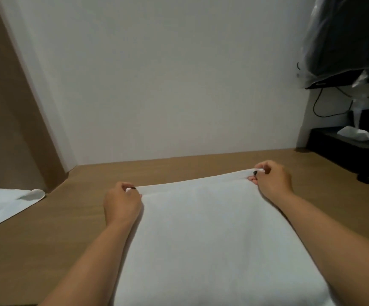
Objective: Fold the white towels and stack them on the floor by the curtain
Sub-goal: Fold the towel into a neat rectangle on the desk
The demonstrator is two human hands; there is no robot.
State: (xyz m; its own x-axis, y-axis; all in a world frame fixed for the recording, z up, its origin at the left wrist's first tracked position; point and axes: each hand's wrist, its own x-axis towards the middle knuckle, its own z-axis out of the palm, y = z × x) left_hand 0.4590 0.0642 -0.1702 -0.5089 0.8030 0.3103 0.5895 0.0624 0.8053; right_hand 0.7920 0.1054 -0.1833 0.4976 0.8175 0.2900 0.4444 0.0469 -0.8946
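A white towel (212, 235) is spread flat on the floor (46, 239). Its far corners are pinched by the left hand (121, 204) and right hand (272, 182), probably to square the edge for folding.

My plain white cloth towel (212, 235); light-brown wood-grain floor (46, 239); second rumpled white towel (2, 206); tan-brown curtain (4, 107); off-white wall (168, 74); black rectangular tissue box (344, 146), white tissue (353, 133).

White towel (212, 235) lies flat, smooth; second towel (0, 204) rumpled far left.
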